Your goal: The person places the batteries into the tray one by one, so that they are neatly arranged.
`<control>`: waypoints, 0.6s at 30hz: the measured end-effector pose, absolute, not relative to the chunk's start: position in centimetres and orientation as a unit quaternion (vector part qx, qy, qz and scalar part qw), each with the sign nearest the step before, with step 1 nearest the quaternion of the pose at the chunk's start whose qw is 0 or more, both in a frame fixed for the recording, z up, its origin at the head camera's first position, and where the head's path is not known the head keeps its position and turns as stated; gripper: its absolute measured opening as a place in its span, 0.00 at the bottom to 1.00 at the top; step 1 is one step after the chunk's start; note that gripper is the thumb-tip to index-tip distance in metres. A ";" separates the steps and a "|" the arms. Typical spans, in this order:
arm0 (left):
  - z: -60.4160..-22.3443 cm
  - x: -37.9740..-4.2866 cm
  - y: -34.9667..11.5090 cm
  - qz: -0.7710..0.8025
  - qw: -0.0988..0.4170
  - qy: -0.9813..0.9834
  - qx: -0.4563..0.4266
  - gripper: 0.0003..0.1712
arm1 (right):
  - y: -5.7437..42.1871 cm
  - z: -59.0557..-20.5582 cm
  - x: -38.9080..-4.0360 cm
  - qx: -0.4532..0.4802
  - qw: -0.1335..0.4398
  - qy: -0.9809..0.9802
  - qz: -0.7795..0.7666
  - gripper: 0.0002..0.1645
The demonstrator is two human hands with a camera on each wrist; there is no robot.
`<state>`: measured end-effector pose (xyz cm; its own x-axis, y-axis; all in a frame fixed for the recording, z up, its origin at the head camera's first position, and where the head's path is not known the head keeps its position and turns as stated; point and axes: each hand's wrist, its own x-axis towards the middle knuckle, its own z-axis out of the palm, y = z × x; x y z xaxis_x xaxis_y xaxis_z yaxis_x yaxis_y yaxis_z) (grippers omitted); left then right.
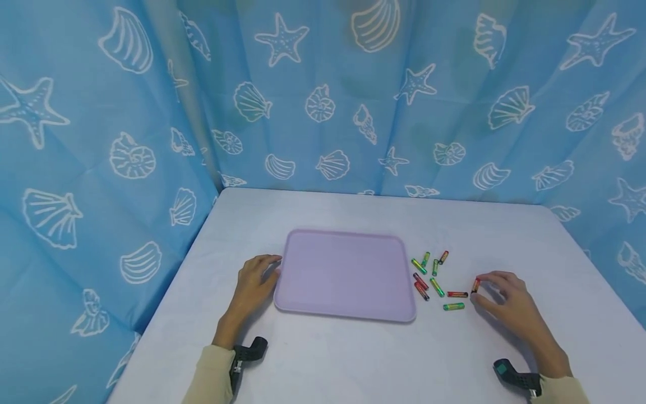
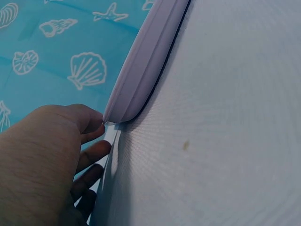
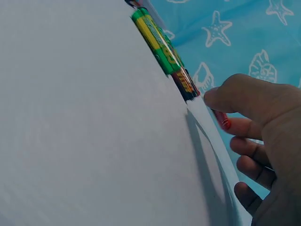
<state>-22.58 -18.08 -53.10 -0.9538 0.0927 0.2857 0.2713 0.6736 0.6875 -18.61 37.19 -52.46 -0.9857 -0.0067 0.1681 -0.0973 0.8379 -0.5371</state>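
Between thumb and index finger, my right hand (image 1: 515,307) pinches a small red-and-black battery (image 1: 475,285) by its ends, to the right of the other batteries. The right wrist view shows the battery's red end (image 3: 223,120) between the fingertips; the thumb covers part of it. Several loose batteries lie by a lilac tray: green ones such as the green battery (image 1: 453,306), and red-and-black ones such as the red battery (image 1: 457,294). My left hand (image 1: 254,287) is at the left rim of the tray (image 1: 345,316), its fingers loosely bent, thumb and index finger at the edge.
A white cloth covers the table (image 1: 343,359). Blue curtains (image 1: 323,134) with white shell and starfish prints stand behind the table and along its left side. Each wrist wears a black camera mount, the left mount (image 1: 250,350) and the right mount (image 1: 515,377).
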 end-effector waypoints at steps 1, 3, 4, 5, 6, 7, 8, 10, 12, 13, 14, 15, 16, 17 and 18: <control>-53.1 -22.6 -18.0 -0.391 0.110 -0.909 -0.098 0.19 | 37.0 -52.4 -18.6 0.028 0.084 -0.955 0.284 0.30; -53.0 -22.6 -18.0 -0.390 0.104 -0.910 -0.095 0.20 | 36.7 -52.1 -18.5 0.031 0.090 -0.954 0.286 0.30; -53.0 -22.6 -18.0 -0.390 0.101 -0.911 -0.094 0.20 | 36.5 -51.9 -18.5 0.032 0.093 -0.953 0.287 0.30; -53.0 -22.6 -18.0 -0.388 0.100 -0.911 -0.094 0.20 | 36.3 -51.8 -18.5 0.032 0.096 -0.953 0.287 0.30; -53.0 -22.7 -18.0 -0.390 0.099 -0.911 -0.094 0.20 | 36.0 -51.7 -18.6 0.033 0.097 -0.952 0.289 0.30; -53.0 -22.7 -18.0 -0.389 0.099 -0.911 -0.095 0.20 | 35.8 -51.5 -18.6 0.033 0.097 -0.952 0.289 0.30; -53.1 -22.7 -18.0 -0.389 0.100 -0.911 -0.096 0.20 | 35.5 -51.4 -18.7 0.033 0.097 -0.952 0.289 0.30; -53.2 -22.7 -18.0 -0.389 0.102 -0.910 -0.099 0.20 | 34.9 -51.1 -18.8 0.032 0.095 -0.951 0.291 0.31; -53.3 -22.8 -18.0 -0.388 0.104 -0.910 -0.101 0.20 | 34.3 -50.9 -18.9 0.034 0.094 -0.951 0.294 0.31; -53.3 -22.8 -18.1 -0.385 0.106 -0.911 -0.102 0.20 | 33.9 -50.7 -19.0 0.034 0.093 -0.950 0.295 0.31; -53.4 -22.7 -18.1 -0.384 0.106 -0.912 -0.103 0.20 | 33.6 -50.6 -19.0 0.036 0.094 -0.950 0.297 0.31; -53.4 -22.7 -18.1 -0.382 0.106 -0.912 -0.103 0.20 | 33.3 -50.5 -19.1 0.038 0.094 -0.949 0.300 0.31; -53.4 -22.7 -18.1 -0.381 0.108 -0.912 -0.104 0.20 | 33.0 -50.4 -19.2 0.040 0.095 -0.948 0.302 0.31; -53.4 -22.7 -18.1 -0.381 0.109 -0.912 -0.104 0.20 | 32.7 -50.3 -19.2 0.042 0.096 -0.947 0.302 0.31; -53.3 -22.7 -18.2 -0.380 0.109 -0.913 -0.103 0.20 | 32.4 -50.2 -19.4 0.044 0.097 -0.947 0.302 0.31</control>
<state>-22.70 -18.18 -53.33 -0.9548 0.1052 0.2781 0.2715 0.6896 0.6713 -19.36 32.36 -50.18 -0.9774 -0.0255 0.2098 -0.1424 0.8133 -0.5642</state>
